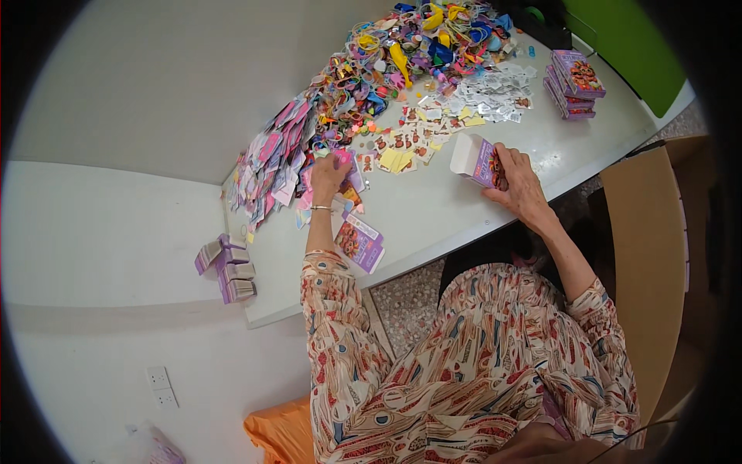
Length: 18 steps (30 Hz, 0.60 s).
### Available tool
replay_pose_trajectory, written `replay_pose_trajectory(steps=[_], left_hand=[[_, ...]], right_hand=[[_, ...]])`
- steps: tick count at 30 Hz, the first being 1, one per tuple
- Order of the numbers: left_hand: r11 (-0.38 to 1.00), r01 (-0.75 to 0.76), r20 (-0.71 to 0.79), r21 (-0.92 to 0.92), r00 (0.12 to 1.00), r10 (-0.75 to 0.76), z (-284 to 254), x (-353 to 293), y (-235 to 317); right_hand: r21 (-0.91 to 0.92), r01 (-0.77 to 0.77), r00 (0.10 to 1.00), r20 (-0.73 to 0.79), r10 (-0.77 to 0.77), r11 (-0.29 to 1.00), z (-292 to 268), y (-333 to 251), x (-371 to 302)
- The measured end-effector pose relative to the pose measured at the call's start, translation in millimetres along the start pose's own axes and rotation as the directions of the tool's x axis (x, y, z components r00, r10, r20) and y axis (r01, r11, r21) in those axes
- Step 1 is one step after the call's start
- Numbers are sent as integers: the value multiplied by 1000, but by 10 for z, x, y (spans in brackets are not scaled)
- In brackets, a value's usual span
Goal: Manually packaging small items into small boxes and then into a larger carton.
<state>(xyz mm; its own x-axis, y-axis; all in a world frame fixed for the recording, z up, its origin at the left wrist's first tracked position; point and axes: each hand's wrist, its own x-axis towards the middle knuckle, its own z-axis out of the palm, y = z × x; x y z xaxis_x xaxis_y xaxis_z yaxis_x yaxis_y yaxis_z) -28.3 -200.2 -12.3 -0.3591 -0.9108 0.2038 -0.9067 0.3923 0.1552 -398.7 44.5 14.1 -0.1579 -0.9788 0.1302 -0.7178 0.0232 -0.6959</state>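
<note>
My right hand [519, 185] grips a small purple cardboard box [485, 164] from its right side, the fingers wrapped round it. The box's white end flap stands open toward the left. Farther left, my left hand [328, 179] reaches into the edge of the heap, its fingers closed at a small pink item [342, 158] whose kind I cannot make out. Below that wrist lies a flattened purple box [359, 241]. Beside the left hand spreads a pile of pink and purple paper packets [274, 155]. Small printed cards and yellow slips [398, 158] lie between the hands.
A large heap of colourful trinkets [386, 69] runs along the wall. Silvery-white slips [491, 93] lie beside it. Purple boxes are stacked [573, 81] at the far right. Bundled cards [230, 271] stand at the left. A big open carton [649, 271] stands by the table's right edge.
</note>
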Motion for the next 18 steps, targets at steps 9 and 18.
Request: replay_pose_trajectory(steps=[9,18], left_hand=[[996,-65,-49,54,997,67,-78,18,15],[840,-148,-488,-522,860,-152,-496,36,641]], right_hand=[[-5,34,999,-3,-34,999,28,13,-18],[-53,47,998,-27,-49,997,87,-81,32]])
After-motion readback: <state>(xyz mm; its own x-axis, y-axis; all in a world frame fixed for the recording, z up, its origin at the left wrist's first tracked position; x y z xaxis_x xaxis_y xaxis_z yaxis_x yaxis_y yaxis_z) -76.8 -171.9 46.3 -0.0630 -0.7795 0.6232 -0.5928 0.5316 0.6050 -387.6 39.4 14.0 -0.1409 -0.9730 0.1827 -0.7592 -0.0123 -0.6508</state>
